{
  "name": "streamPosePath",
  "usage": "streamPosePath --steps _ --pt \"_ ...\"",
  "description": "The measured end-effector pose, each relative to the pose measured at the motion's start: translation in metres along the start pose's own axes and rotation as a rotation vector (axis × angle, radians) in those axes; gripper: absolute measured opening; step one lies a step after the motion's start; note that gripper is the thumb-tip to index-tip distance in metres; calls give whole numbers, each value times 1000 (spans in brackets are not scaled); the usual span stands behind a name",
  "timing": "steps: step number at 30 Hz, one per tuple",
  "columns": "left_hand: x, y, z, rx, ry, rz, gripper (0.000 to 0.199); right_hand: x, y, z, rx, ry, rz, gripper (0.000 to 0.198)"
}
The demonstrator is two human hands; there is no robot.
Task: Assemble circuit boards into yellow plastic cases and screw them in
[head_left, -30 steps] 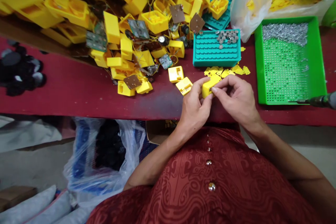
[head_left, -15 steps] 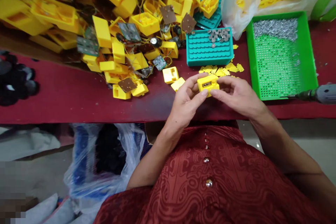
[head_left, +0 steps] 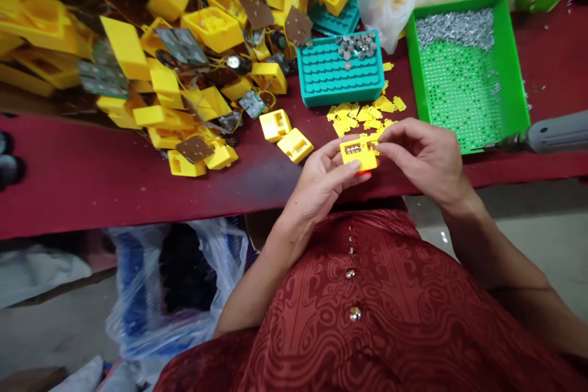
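My left hand [head_left: 321,177] is closed around a small yellow plastic case [head_left: 361,161], its slotted face turned up. A row of silver button cells [head_left: 353,149] lies in the slot. A bit of red shows under the case's lower edge. Thumb and forefinger of my right hand [head_left: 420,156] pinch a small yellow cover [head_left: 370,138] at the case's upper right corner. Beyond my hands are loose yellow covers [head_left: 365,113] on the red cloth. Left of them sit two more yellow cases [head_left: 295,145], [head_left: 274,125] with open slots.
A teal tray [head_left: 340,82] holds button cells at its upper right. The green basket [head_left: 517,82] contains many small metal pieces; a grey screwdriver [head_left: 558,133] reaches over its front edge. Yellow housings [head_left: 214,29] with wires and circuit boards are heaped at left. A plastic bag [head_left: 379,3] stands behind.
My right hand has shifted from steadying the case to pinching a small yellow cover at its corner. The case is now tilted flatter, showing its cells. The whole view has shifted.
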State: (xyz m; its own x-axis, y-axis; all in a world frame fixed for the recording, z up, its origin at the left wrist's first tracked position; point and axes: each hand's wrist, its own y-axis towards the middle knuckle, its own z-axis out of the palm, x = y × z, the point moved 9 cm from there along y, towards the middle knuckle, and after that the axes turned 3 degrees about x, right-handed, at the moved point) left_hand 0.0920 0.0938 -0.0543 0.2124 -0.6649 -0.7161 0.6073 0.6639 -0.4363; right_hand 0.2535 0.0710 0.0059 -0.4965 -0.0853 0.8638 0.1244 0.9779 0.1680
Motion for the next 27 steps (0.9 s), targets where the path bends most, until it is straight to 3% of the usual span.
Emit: streamPosePath --steps 6,11,15,21,27 --pt "12 -1 3 1 37 -68 53 -1 -1 6 125 -124 -65 10" --pt "15 -5 0 -2 52 -96 57 13 -12 9 -44 -200 -270 12" --pt "14 -13 -10 -89 49 -93 63 6 -10 5 -88 -208 -261 13" --pt "2 -17 -21 -179 23 -17 59 2 -4 3 48 -478 -314 23" --pt "-3 -13 -29 -222 2 37 60 -8 -6 28 178 -669 -274 35"
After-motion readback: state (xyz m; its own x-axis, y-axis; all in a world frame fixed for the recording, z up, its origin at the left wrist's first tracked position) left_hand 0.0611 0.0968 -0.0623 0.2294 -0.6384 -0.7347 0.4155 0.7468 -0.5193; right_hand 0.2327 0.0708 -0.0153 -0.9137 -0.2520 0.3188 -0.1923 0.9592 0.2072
